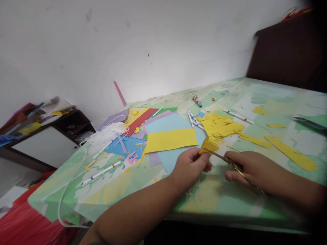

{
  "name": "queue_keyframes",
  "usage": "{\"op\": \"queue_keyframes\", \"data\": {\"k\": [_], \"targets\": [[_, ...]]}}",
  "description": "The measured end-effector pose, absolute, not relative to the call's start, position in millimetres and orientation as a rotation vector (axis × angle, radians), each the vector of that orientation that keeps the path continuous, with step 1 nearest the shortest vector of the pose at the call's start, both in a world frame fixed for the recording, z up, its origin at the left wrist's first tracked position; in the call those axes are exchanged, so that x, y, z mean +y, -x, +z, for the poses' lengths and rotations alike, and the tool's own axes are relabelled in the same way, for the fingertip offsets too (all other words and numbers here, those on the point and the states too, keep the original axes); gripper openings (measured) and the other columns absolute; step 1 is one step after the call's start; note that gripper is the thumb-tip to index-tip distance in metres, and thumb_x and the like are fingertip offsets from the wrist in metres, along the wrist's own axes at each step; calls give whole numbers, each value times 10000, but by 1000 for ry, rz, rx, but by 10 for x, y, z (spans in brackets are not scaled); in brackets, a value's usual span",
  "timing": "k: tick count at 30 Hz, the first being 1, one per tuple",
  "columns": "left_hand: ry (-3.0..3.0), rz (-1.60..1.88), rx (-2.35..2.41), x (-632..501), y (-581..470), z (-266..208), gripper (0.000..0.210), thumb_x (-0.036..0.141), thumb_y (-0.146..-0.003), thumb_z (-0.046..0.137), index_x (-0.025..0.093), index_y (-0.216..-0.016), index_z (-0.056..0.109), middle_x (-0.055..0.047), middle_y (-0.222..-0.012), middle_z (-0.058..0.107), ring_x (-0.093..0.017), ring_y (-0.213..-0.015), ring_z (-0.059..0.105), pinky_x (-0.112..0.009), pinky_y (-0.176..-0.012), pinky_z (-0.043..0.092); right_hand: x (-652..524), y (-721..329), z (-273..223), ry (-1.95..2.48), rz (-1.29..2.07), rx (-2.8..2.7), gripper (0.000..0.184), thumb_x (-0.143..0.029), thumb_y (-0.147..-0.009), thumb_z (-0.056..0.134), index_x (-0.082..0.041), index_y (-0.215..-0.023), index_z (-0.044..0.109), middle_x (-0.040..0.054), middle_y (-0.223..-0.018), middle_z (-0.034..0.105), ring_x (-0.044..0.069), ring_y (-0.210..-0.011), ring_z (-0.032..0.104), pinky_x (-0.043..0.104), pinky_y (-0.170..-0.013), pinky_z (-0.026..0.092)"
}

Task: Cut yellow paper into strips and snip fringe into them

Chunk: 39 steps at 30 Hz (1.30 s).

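Note:
Between the thumb and fingers of my left hand [192, 165] is a strip of yellow paper [211, 144] with a fringed far edge. My right hand [246, 166] is closed on a pair of scissors [232, 162], its blades pointing left and meeting the strip beside my left thumb. Just beyond lies a heap of fringed yellow paper [218, 125], close against the held strip. To the left, a plain yellow paper rectangle [171, 140] rests on light blue sheets [166, 122].
White string [108, 133] lies tangled at the left, near coloured sheets and scraps. Several markers [238, 116] are scattered about. Yellow offcuts [291, 153] and a dark pointed tool [310, 123] lie at the right. A low cabinet [48, 146] stands beyond the table's left edge.

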<state>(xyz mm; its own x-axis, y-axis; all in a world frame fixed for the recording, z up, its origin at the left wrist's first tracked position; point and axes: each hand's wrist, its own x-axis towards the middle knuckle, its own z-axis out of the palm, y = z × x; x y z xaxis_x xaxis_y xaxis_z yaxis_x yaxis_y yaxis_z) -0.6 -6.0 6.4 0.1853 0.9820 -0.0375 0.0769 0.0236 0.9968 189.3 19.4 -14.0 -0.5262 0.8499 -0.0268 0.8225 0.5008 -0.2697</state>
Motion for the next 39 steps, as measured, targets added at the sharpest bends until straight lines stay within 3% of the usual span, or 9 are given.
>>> {"op": "queue_keyframes", "data": {"k": [11,30,39], "targets": [[-1291,1116,1142,-100,38,108,232,270,-761,510,140,-570,522,1,-520,532,-79,-522,484,-210,-561,406,154,-1880,-63,1496,448,-2613,315,-543,-736,464,-228,-744,452,24,-682,575,200,-612,504,281,-519,306],[-1256,1050,1068,-105,-3,66,237,354,-705,582,137,-615,546,-3,-541,540,-90,-525,495,-230,-562,421,133,-1915,-57,1366,443,-2648,383,-585,-752,425,-219,-840,492,50,-750,596,219,-651,523,294,-550,329],[-1298,1007,1103,-118,20,98,222,311,-722,561,142,-579,545,-9,-544,542,-100,-554,501,-234,-588,418,118,-1928,-60,1293,450,-2602,310,-518,-723,497,-230,-837,510,45,-721,605,213,-631,533,285,-545,336]]}}
